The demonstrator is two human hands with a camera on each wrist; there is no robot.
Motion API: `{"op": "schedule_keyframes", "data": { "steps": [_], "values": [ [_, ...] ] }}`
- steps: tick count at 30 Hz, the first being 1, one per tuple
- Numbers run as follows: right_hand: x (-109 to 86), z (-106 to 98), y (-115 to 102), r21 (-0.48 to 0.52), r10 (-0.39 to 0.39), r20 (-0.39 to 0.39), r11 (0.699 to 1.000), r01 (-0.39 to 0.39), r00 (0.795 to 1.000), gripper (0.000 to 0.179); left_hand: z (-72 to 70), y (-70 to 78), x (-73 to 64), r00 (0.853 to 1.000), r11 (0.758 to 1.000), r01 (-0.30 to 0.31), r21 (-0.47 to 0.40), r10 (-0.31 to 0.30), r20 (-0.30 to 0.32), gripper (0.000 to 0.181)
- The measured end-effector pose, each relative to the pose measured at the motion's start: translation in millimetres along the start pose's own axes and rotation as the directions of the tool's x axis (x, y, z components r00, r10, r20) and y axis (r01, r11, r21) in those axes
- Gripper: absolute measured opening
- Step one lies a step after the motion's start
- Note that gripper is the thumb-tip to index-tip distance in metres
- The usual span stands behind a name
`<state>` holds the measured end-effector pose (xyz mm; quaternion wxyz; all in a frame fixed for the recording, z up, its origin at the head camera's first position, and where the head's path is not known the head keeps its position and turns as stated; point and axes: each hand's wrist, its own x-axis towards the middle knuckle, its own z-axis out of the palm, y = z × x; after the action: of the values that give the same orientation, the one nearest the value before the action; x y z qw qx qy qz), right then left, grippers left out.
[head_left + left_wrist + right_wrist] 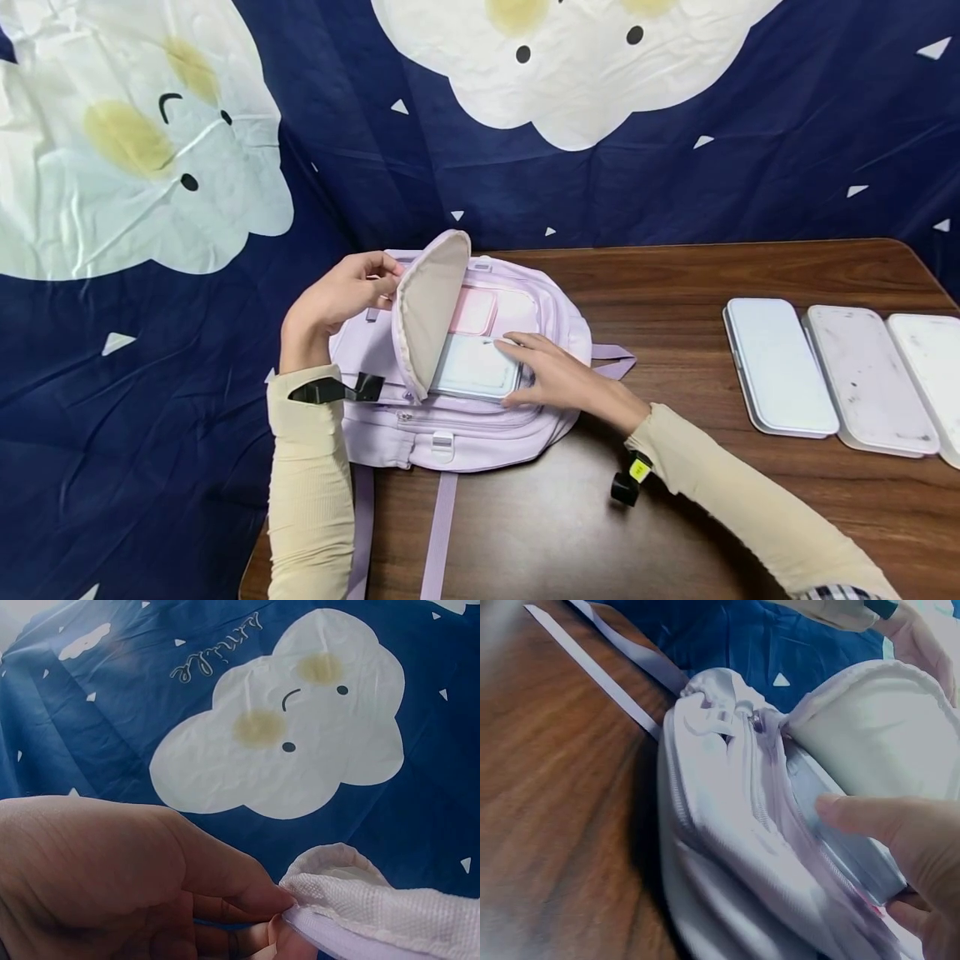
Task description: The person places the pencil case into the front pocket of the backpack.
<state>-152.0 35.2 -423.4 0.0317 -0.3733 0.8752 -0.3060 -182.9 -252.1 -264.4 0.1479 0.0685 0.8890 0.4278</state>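
Note:
A lilac backpack (480,433) lies on the table with its front pocket unzipped. My left hand (337,292) pinches the edge of the pocket's flap (435,308), whose cream lining shows; the left wrist view has the thumb and fingertips on the lilac fabric (360,900). Inside the pocket lies a light-blue rectangular case (472,367). My right hand (555,375) holds its right end, thumb at the near edge and fingers at the far edge. In the right wrist view the thumb (870,814) is against the case's side. Beyond it sits a pink case (474,311), partly behind the flap.
On the right of the wooden table (660,517) lie a light-blue case (780,367), a pale grey marked case (870,379) and a white case (933,375), side by side. Backpack straps (438,533) trail toward the front. A dark blue cloud-print cloth (337,100) hangs behind.

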Motion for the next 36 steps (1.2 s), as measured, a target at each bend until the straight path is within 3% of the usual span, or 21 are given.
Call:
{"op": "schedule_keyframes", "data": {
  "steps": [10,16,20,27,31,36],
  "values": [
    [19.4,15,-17,-0.006,0.029,-0.024,1.0,-0.029,0.999,0.089,0.8,0.1,1.1,1.0,1.0,-0.007,-0.016,0.007,0.009,0.022],
    [17.1,15,-23,-0.024,0.113,-0.033,0.993,-0.114,0.993,0.089,0.9,-2.4,0.4,1.0,1.0,-0.007,-0.011,0.007,0.0,0.021],
    [13.9,10,-25,-0.026,0.165,-0.04,0.986,-0.166,0.986,0.08,1.1,-3.3,-0.5,1.0,1.0,-0.013,-0.024,0.013,0.001,0.022],
    [8.2,4,-23,0.152,0.176,-0.009,0.973,-0.172,0.984,0.054,0.5,-4.3,-1.2,1.0,1.0,-0.014,-0.012,0.014,-0.001,0.022],
    [5.7,3,-24,0.263,0.186,0.003,0.948,-0.18,0.983,0.049,0.2,-5.2,-0.4,1.0,1.0,-0.017,-0.01,0.017,-0.002,0.022],
    [7.4,7,-28,0.332,0.217,-0.004,0.921,-0.203,0.976,0.048,1.5,-5.7,0.1,1.0,1.0,-0.021,-0.014,0.021,0.001,0.021]
  ]
}}
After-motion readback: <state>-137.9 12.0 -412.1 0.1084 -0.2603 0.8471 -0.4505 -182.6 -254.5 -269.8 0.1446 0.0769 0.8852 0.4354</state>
